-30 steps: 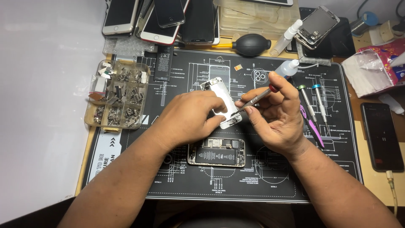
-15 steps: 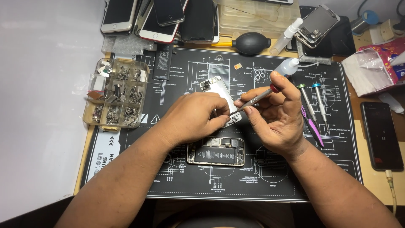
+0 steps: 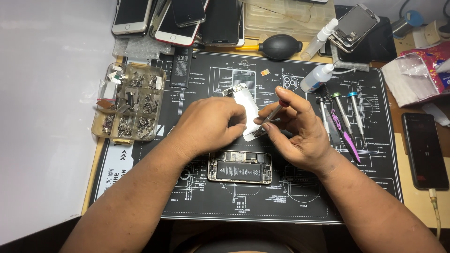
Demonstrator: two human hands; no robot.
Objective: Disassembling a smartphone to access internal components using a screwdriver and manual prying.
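**Both hands on the phone panel, screwdriver tip at its lower edge**

Now your left hand (image 3: 208,126) lies over the silver phone panel (image 3: 243,100), its fingers curled down onto the lower half and pinning it to the black repair mat (image 3: 197,201). The panel sits near the middle of the mat, tilted, with its top end poking out above your knuckles. Your right hand (image 3: 293,133) is just to the right of the panel, fingers clenched round a slim screwdriver (image 3: 272,114) with a red cap; the shaft slants down and to the left, and the tip meets the panel's lower right edge, close to your left fingertips.

Just below the panel, between your two forearms, lies an opened phone body (image 3: 240,167) with its dark battery and boards facing up, apart from both hands. Left of the panel, at the mat's left edge, stands a clear compartment box (image 3: 129,105) full of small metal parts. Right of the panel, beyond your right hand, a row of screwdrivers (image 3: 344,112) lies on the mat, with a small squeeze bottle (image 3: 316,77) above them. Above the panel, at the mat's top edge, rests a black rubber air blower (image 3: 280,47). Several phones (image 3: 183,18) are stacked further up on the tabletop.
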